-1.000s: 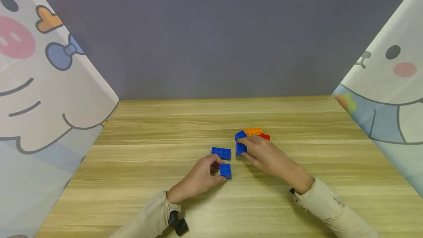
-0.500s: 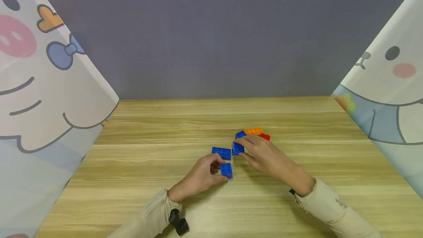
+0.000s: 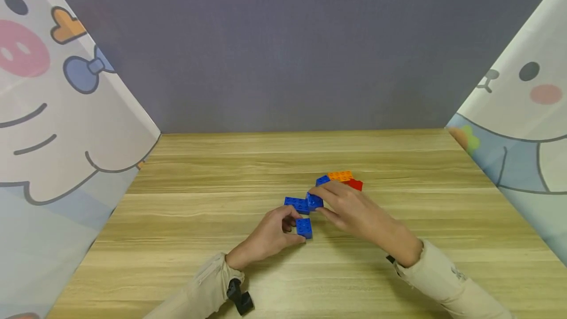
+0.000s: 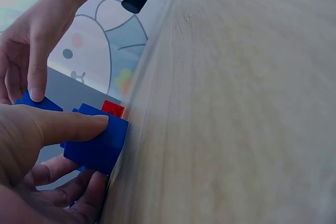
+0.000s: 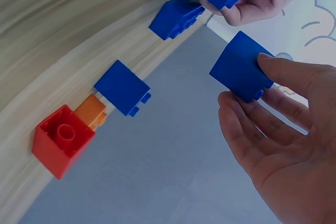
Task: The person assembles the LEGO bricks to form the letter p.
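Note:
My left hand (image 3: 271, 234) pinches a small blue toy brick (image 3: 304, 228) between thumb and fingers, studs up, at the table surface. In the left wrist view, the thumb lies along this brick's (image 4: 100, 148) side. My right hand (image 3: 356, 210) holds another small blue brick (image 3: 315, 202) by thumb and fingertips; the right wrist view has this brick (image 5: 241, 66) lifted off the table. Behind the left hand lies a longer blue brick (image 3: 296, 205), partly covered by the raised brick in the head view.
Beyond the right hand, a blue brick (image 3: 323, 180), an orange brick (image 3: 340, 175) and a red brick (image 3: 356, 184) lie close together on the wooden table (image 3: 199, 171). A grey panel (image 3: 283, 53) stands at the back, with cartoon-printed panels at both sides.
My right hand has lifted its blue brick from beside the group and carried it left, towards the longer blue brick. The left hand and its brick have hardly moved.

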`<move>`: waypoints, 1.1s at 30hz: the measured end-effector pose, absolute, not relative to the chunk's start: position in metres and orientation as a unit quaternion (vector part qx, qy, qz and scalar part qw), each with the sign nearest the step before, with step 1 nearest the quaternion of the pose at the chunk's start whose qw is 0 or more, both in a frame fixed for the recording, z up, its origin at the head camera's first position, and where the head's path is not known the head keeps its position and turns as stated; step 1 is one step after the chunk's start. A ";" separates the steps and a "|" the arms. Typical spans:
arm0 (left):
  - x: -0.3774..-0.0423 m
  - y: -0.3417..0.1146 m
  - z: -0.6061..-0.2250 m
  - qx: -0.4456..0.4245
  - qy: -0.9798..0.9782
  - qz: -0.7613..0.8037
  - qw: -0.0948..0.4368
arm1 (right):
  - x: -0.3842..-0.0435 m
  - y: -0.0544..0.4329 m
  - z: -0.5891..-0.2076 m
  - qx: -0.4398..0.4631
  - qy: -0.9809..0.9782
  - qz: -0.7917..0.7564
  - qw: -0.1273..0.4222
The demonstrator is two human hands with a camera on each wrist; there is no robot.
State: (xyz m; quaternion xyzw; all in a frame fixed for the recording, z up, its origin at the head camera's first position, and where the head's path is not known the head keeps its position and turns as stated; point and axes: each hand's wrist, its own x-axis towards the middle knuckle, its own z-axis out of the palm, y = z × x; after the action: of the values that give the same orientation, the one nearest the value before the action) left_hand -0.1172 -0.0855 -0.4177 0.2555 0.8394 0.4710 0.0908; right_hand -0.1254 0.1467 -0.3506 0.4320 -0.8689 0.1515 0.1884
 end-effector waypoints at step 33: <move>-0.118 -0.086 -0.419 0.252 0.833 0.483 0.096 | -0.110 0.130 -0.358 0.460 -0.865 0.135 0.147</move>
State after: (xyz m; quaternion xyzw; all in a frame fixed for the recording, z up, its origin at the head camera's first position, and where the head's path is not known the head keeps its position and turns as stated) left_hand -0.1184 -0.0855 -0.4189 0.2522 0.8332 0.4827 0.0958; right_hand -0.1096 0.1305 -0.3581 0.4597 -0.8654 0.1345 0.1471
